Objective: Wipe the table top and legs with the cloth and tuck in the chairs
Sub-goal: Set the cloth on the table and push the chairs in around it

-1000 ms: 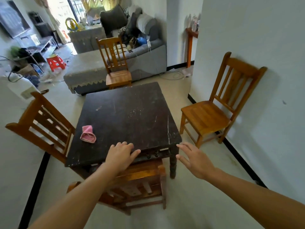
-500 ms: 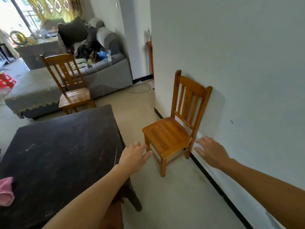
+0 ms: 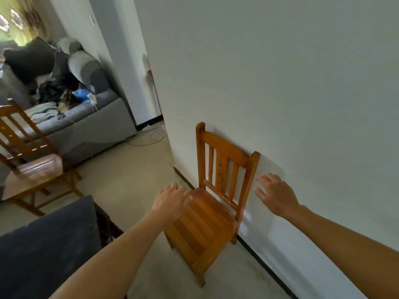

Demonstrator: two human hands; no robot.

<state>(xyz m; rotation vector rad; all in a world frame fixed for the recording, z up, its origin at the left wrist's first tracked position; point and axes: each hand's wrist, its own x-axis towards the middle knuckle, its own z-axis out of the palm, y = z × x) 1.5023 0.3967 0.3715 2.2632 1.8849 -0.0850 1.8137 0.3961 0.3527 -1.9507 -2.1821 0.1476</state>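
A wooden chair (image 3: 207, 212) stands with its back against the white wall (image 3: 280, 83), apart from the dark bench (image 3: 49, 244) at lower left. The left hand (image 3: 172, 201) hovers over the seat's front corner, its grip open and holding nothing. The right hand (image 3: 276, 195) is spread, empty, beside the backrest; a second chair (image 3: 28, 152) stands near the grey sofa (image 3: 90, 117).

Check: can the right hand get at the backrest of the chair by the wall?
Probably yes. The right hand is open beside the chair, near its right back post, with nothing between; the wall close behind may cramp the grip.
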